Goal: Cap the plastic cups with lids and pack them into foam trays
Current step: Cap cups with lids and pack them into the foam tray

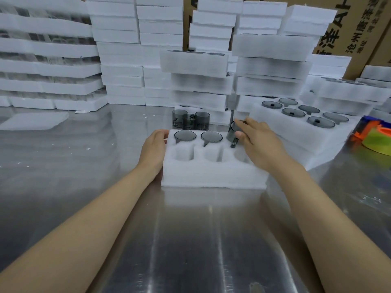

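Note:
A white foam tray with six pockets lies on the steel table in front of me. Its two far left pockets each hold a smoky grey capped cup. The three near pockets are bare. My right hand grips a third grey cup, tilted, at the far right pocket, its handle pointing toward me. My left hand holds the tray's left side, thumb on the top corner. Behind the tray stand three loose grey cups.
A filled foam tray with several capped cups sits at the right on other trays. Tall stacks of foam trays and cardboard boxes wall the back. Orange and yellow-green tape rolls lie at the far right. A loose foam sheet lies left.

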A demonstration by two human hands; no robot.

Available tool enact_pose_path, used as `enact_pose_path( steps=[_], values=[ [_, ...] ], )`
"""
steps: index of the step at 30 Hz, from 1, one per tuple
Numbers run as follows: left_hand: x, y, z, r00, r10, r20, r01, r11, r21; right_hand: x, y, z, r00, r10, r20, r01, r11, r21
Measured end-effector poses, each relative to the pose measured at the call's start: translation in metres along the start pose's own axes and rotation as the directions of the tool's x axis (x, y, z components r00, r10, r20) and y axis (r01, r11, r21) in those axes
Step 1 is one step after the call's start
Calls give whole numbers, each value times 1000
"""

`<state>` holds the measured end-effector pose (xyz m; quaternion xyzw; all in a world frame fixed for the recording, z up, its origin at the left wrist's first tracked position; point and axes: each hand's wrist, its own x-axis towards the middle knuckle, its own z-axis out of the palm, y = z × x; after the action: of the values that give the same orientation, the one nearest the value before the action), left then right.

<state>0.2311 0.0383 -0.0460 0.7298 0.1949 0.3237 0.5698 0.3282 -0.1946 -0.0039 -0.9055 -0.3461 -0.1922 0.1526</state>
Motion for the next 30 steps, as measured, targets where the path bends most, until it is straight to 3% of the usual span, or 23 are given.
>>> enact_pose_path(
  steps=[8, 13, 15, 21, 26, 30],
  values=[
    [3, -3, 1, 1000, -7, 1, 7, 1000, 28, 4, 3, 4, 978, 39, 207, -63, 992, 111],
    [4, -8, -1, 998, 3, -67, -1, 1000, 20, 3, 1, 1, 915, 44, 401, -130, 973, 191],
    [6, -10, -2, 995, 27, -93, -18, 995, 96, 3, 0, 1, 905, 42, 424, -152, 961, 229],
    [21, -17, 1, 993, 115, -32, -101, 953, 285, -5, 0, 2, 920, 46, 389, -175, 937, 303],
    [49, -22, 5, 993, 102, 51, -114, 892, 438, -8, 0, 3, 936, 39, 351, -157, 936, 316],
    [77, -29, 9, 996, 77, 53, -93, 863, 496, -8, -3, 8, 980, 130, 150, -179, 906, 383]
  ],
)
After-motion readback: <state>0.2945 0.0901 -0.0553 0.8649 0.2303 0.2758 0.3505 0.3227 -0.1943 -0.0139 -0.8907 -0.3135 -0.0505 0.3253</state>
